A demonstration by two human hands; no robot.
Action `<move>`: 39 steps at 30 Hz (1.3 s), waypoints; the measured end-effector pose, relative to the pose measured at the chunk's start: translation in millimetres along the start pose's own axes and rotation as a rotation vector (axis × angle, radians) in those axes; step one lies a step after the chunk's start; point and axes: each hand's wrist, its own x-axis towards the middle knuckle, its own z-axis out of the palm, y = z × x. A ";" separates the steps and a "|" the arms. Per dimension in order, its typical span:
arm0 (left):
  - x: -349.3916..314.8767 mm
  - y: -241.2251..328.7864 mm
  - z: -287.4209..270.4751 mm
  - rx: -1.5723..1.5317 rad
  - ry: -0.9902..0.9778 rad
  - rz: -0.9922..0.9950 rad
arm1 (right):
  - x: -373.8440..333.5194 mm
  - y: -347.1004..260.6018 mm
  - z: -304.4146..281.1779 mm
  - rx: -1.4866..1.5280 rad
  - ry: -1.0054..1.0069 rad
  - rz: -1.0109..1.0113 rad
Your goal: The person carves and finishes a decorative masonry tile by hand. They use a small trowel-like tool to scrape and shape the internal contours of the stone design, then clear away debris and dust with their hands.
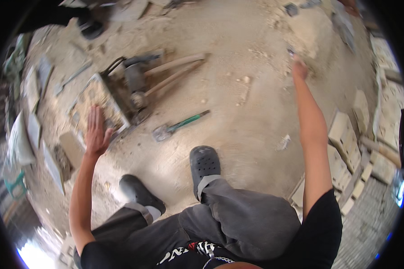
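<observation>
My left hand (96,134) lies flat with its fingers stretched out over the near edge of a shallow rectangular frame (121,112), which holds pale, crumbly material. My right hand (299,69) reaches far out to the right, beside a pale mound (310,33). Its fingers look closed around a small dark thing (291,52), too blurred to name. Between my hands, a hammer with a green handle (187,122) rests on the dusty ground. Beyond the frame lie a dark power tool (135,78) and two tools with wooden handles (177,63).
Flat slabs (32,89) stand along the left side, near a long thin metal tool (75,77). Pale blocks (344,140) are stacked at the right. Another person's dark shoe (90,28) shows at the far left. My grey clogs (205,165) are on the ground.
</observation>
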 end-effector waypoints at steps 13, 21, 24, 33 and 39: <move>-118.6 -49.9 2.1 0.232 0.148 -0.114 | -216.7 3.1 -51.6 0.250 -0.151 -0.524; -123.9 -17.9 -20.5 0.228 -0.220 -0.052 | -364.8 -116.0 -81.0 0.582 -0.397 -1.006; -123.2 -26.6 -45.8 0.288 -0.387 -0.035 | -408.2 -169.5 -86.4 0.530 -0.491 -1.237; -112.5 -65.3 -35.0 0.145 -0.185 -0.228 | -517.7 -261.8 -73.0 0.401 -0.401 -1.782; -114.9 -62.3 3.9 0.105 0.032 -0.146 | -518.8 -278.6 -95.2 0.237 -0.004 -2.088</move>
